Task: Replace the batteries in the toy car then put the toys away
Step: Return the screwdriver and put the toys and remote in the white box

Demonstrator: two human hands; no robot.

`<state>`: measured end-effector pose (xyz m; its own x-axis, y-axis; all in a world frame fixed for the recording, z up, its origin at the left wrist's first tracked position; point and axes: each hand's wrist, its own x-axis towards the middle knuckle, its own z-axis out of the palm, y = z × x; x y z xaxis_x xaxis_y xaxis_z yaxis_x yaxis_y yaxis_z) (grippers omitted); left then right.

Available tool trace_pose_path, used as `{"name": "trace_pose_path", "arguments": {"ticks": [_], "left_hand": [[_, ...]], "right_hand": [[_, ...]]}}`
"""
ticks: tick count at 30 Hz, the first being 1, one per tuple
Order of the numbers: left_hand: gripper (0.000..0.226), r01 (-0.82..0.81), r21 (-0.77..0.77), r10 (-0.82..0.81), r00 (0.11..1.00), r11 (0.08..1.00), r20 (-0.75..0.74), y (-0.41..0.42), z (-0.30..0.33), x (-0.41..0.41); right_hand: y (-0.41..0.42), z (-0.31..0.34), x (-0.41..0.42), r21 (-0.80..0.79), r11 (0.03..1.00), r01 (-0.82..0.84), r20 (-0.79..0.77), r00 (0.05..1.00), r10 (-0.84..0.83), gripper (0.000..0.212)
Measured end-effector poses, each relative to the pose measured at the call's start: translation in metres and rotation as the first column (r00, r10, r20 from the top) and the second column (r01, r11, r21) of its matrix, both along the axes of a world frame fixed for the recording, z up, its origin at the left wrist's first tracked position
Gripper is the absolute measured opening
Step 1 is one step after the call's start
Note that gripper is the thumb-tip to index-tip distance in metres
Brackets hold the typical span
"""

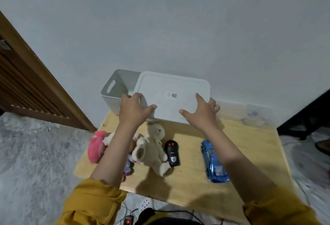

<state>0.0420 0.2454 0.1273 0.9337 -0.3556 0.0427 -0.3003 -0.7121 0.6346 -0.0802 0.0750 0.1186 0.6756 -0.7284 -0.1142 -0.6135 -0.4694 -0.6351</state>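
Step in hand: opening the bin [114,89], the lid [171,96] half off. It is shifted right and tilted, leaving the bin's left end uncovered. Whether the batteries are already changed cannot be told.

Left hand [134,108]: fingers curled over the lid's left edge, thumb stretched along its top; it grips the lid.
Right hand [201,112]: thumb and forefinger spread on the lid's top, other fingers wrapped past its right near edge; it also grips the lid.

Next move, as judged: carry the lid clear and set it down on bare wood or off the table [250,144], keeping it from knocking the toys in front.

Count:
- Bin, white, with handle slot: one, at the table's far edge against the wall.
- Lid, white, with a small label: one.
- Car [214,162], blue: one, near the right edge, lengthwise toward the near edge.
- Remote [171,153], black: one, mid-table, just right of the bear.
- Bear [151,149], cream plush: one, lying left of centre.
- Pink plush [96,146]: one, at the left edge.
- Further small toys under the left forearm: number unclear.
- Batteries: none seen.
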Motion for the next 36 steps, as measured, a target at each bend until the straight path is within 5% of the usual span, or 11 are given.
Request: {"name": "trace_pose_path", "arguments": {"ticks": [13,17,25,30,36], "left_hand": [[0.079,0.412,0.184,-0.352,0.891,0.892,-0.287,-0.121,-0.064,-0.269],[0.079,0.480,0.218,-0.395,0.853,0.850,-0.340,-0.135,-0.090,-0.325],[0.072,0.519,0.385,-0.368,0.839,0.763,-0.402,-0.135,-0.138,-0.358],[0.068,0.514,0.497,-0.416,0.858,0.699,-0.301,-0.133,-0.152,-0.362],[0.064,0.537,0.441,-0.422,0.842,0.719,-0.337,-0.129,-0.150,-0.360]], "right_hand": [[-0.108,-0.050,-0.311,0.115,0.959,0.259,-0.162,0.957,-0.239,0.102],[-0.120,-0.079,-0.369,0.189,0.930,0.315,-0.259,0.930,-0.262,0.121],[-0.109,-0.129,-0.393,0.193,0.932,0.308,-0.298,0.923,-0.243,0.113],[-0.105,-0.145,-0.391,0.217,0.916,0.336,-0.307,0.915,-0.263,0.108],[-0.101,-0.145,-0.381,0.166,0.939,0.303,-0.336,0.912,-0.235,0.095]]}}
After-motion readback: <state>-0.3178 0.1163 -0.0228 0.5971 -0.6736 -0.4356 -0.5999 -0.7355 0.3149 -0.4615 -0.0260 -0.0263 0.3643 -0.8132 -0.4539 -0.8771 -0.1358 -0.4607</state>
